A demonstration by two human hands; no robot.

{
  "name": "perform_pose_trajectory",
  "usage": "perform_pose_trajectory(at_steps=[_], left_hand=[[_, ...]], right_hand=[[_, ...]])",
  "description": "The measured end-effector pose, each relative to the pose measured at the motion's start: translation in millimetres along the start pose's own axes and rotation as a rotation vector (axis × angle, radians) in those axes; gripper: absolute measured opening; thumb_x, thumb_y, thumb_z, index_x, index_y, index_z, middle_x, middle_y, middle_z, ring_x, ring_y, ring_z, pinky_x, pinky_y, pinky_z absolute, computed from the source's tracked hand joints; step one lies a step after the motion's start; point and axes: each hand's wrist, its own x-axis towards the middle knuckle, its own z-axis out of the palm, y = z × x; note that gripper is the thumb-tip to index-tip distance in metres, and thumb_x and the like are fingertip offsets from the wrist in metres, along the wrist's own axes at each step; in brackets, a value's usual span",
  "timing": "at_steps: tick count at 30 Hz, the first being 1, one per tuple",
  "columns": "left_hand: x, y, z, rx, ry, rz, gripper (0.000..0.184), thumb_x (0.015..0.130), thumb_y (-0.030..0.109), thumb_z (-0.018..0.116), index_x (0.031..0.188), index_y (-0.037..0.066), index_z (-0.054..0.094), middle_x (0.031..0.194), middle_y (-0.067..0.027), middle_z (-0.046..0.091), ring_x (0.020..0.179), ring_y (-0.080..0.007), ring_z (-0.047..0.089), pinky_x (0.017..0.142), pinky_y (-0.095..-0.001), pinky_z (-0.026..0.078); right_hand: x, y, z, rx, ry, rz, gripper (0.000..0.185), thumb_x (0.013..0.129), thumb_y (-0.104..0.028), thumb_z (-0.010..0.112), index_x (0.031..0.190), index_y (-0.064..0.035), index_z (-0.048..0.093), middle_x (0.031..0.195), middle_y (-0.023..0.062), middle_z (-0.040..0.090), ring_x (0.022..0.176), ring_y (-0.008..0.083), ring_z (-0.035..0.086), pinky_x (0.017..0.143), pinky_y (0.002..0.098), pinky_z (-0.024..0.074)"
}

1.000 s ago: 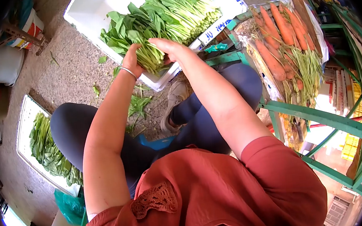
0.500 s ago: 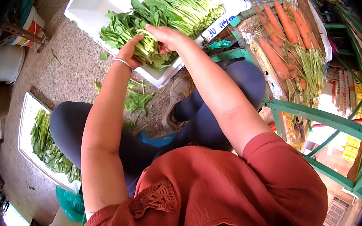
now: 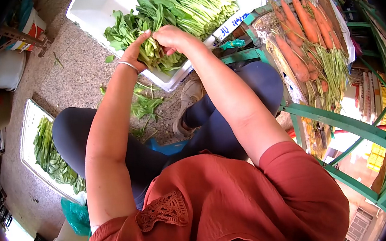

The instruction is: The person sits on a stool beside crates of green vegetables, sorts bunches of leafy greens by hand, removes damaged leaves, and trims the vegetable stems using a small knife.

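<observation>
A white foam box point(image 3: 94, 5) in front of me holds leafy greens point(image 3: 198, 8), with pale stems lined up toward the box's right side. Over the near corner of the box, my left hand point(image 3: 134, 53) is closed around the left edge of a bunch of greens point(image 3: 149, 46), its thumb on the stems. My right hand point(image 3: 174, 39) grips the same bunch from the right, fingers curled in at the stems. Some fingertips of both hands are hidden among the leaves and stems.
Loose leaves point(image 3: 146, 107) lie on the concrete floor between my feet. A white tray point(image 3: 26, 136) of greens sits at the left. On the right, several carrots point(image 3: 307, 26) rest on a green metal stand point(image 3: 342, 124). A green plastic bag point(image 3: 76, 217) is at lower left.
My right hand has shifted slightly left and its fingers have curled in closer to my left thumb. The bunch stays over the near corner of the box.
</observation>
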Motion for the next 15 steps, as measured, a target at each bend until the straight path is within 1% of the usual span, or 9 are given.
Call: perform_pose_trajectory(at_steps=[1, 4, 5, 6, 8, 9, 11, 14, 15], left_hand=[[-1, 0, -1, -0.020, -0.005, -0.016, 0.036, 0.080, 0.037, 0.066, 0.097, 0.005, 0.060, 0.091, -0.0110, 0.065, 0.078, -0.0251, 0.064, 0.077, -0.0384, 0.053], [-6, 7, -6, -0.010, -0.062, -0.065, 0.031, 0.082, 0.031, 0.063, 0.097, 0.004, 0.059, 0.090, -0.0117, 0.065, 0.078, -0.0253, 0.064, 0.076, -0.0380, 0.054], [-7, 8, -6, 0.019, -0.010, -0.074, 0.028, 0.082, 0.027, 0.062, 0.097, 0.003, 0.059, 0.090, -0.0120, 0.065, 0.077, -0.0248, 0.065, 0.074, -0.0374, 0.054], [-6, 8, -8, 0.020, -0.008, -0.075, 0.028, 0.082, 0.027, 0.062, 0.097, 0.003, 0.059, 0.090, -0.0120, 0.065, 0.077, -0.0248, 0.065, 0.074, -0.0374, 0.054], [-5, 7, -10, -0.009, -0.038, -0.082, 0.029, 0.081, 0.028, 0.062, 0.097, 0.004, 0.059, 0.090, -0.0111, 0.065, 0.076, -0.0232, 0.065, 0.072, -0.0362, 0.055], [-8, 8, -9, -0.008, -0.037, -0.082, 0.029, 0.081, 0.028, 0.062, 0.097, 0.004, 0.059, 0.090, -0.0111, 0.065, 0.076, -0.0232, 0.065, 0.072, -0.0362, 0.055], [-13, 9, -7, 0.018, -0.022, -0.060, 0.029, 0.081, 0.028, 0.062, 0.097, 0.004, 0.059, 0.090, -0.0099, 0.066, 0.076, -0.0219, 0.065, 0.072, -0.0354, 0.055], [-14, 7, -7, 0.018, -0.006, -0.037, 0.028, 0.081, 0.028, 0.062, 0.097, 0.004, 0.059, 0.089, -0.0089, 0.066, 0.075, -0.0210, 0.065, 0.071, -0.0346, 0.055], [-14, 6, -5, 0.018, 0.035, -0.026, 0.026, 0.080, 0.027, 0.063, 0.095, 0.005, 0.060, 0.087, -0.0085, 0.066, 0.073, -0.0208, 0.065, 0.069, -0.0346, 0.055]], right_hand=[[-2, 0, 0, 0.017, -0.001, -0.004, 0.033, 0.086, -0.027, 0.045, 0.087, 0.0013, 0.062, 0.072, 0.0121, 0.062, 0.059, 0.0212, 0.063, 0.051, 0.0302, 0.0521], [-6, -3, -1, 0.022, -0.036, -0.058, 0.033, 0.087, -0.028, 0.044, 0.089, 0.0001, 0.062, 0.075, 0.0125, 0.064, 0.059, 0.0210, 0.062, 0.052, 0.0306, 0.0527], [-7, -4, -2, 0.017, -0.053, -0.073, 0.035, 0.088, -0.030, 0.044, 0.088, 0.0000, 0.063, 0.074, 0.0124, 0.064, 0.059, 0.0206, 0.061, 0.053, 0.0296, 0.0526], [-9, -6, -4, 0.020, -0.054, -0.072, 0.035, 0.088, -0.030, 0.044, 0.088, 0.0000, 0.063, 0.074, 0.0124, 0.064, 0.059, 0.0206, 0.061, 0.053, 0.0296, 0.0526], [-12, -11, -6, -0.109, -0.087, -0.066, 0.036, 0.089, -0.037, 0.046, 0.096, -0.0051, 0.061, 0.082, 0.0060, 0.062, 0.064, 0.0161, 0.058, 0.055, 0.0293, 0.0467], [-10, -10, -6, -0.108, -0.087, -0.067, 0.036, 0.089, -0.037, 0.046, 0.096, -0.0051, 0.061, 0.082, 0.0060, 0.062, 0.064, 0.0161, 0.058, 0.055, 0.0293, 0.0467], [-4, -10, -9, -0.296, -0.111, -0.106, 0.038, 0.088, -0.040, 0.047, 0.094, -0.0054, 0.062, 0.079, 0.0060, 0.063, 0.064, 0.0169, 0.060, 0.053, 0.0282, 0.0451], [-12, -11, -14, -0.251, -0.096, -0.137, 0.039, 0.088, -0.042, 0.047, 0.092, -0.0063, 0.064, 0.076, 0.0058, 0.063, 0.063, 0.0166, 0.061, 0.050, 0.0275, 0.0433], [-16, -12, -15, -0.198, -0.079, -0.080, 0.043, 0.090, -0.042, 0.044, 0.097, -0.0036, 0.062, 0.079, 0.0092, 0.065, 0.066, 0.0177, 0.065, 0.049, 0.0270, 0.0439]])
